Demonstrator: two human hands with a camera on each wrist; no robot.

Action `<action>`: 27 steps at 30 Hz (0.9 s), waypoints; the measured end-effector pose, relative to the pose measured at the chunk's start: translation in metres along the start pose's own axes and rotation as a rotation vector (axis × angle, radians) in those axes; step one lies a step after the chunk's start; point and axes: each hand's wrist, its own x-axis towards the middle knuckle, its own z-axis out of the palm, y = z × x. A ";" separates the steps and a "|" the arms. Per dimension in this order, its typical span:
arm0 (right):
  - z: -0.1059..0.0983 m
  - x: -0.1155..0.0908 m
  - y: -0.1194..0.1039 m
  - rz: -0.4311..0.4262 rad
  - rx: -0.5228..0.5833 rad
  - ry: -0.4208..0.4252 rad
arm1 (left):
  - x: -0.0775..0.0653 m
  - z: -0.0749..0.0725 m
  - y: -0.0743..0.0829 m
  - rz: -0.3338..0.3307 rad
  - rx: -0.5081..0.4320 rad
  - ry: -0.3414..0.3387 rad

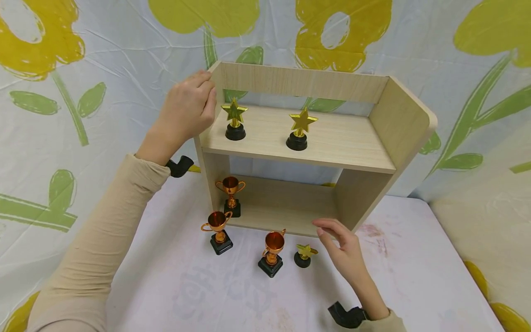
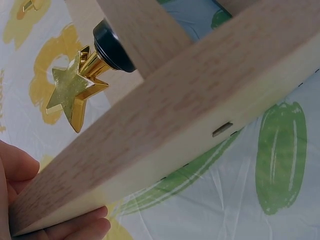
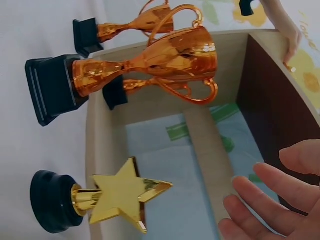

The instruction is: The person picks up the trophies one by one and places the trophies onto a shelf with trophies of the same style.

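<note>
My left hand grips the upper left side panel of a small wooden shelf. The left wrist view shows thumb and fingers on opposite faces of that panel. Two gold star trophies stand on the upper board. One copper cup trophy stands at the left of the lower level. In front of the shelf are two more cup trophies and a third star trophy. Just right of that star hovers my right hand, fingers loosely spread, holding nothing.
A white cloth-covered table carries everything. Behind it hangs a sheet with yellow flowers and green leaves. Black wrist straps sit on both wrists. The shelf's right side panel rises close behind my right hand.
</note>
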 end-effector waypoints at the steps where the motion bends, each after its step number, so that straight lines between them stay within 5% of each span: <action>1: 0.001 0.000 0.001 -0.003 0.000 -0.002 | 0.000 0.000 0.000 0.003 0.001 0.002; 27: 0.013 -0.011 0.024 0.093 -0.057 -0.069 | -0.001 -0.001 0.001 -0.012 -0.001 -0.002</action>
